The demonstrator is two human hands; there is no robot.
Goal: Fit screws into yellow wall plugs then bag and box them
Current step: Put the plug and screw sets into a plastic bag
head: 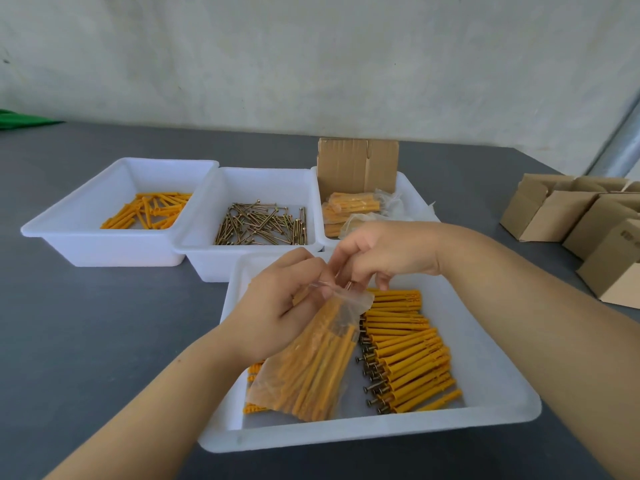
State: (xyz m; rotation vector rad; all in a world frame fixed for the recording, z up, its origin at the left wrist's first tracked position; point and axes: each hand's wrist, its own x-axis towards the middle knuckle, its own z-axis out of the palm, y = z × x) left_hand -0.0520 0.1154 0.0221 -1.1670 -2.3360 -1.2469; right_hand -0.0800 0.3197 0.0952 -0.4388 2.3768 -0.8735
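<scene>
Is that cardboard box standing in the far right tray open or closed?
Open: the cardboard box has its flaps standing up above the tray. What is inside cannot be seen.

I hold a clear bag (313,362) of yellow plugs above the near tray (502,407), its mouth pinched between my left hand (284,306) and right hand (384,252). Fitted plugs (412,362) lie in rows in that tray. Behind: loose plugs (149,210), screws (263,225), filled bags (349,207) beside a box (356,164), perhaps empty.
</scene>
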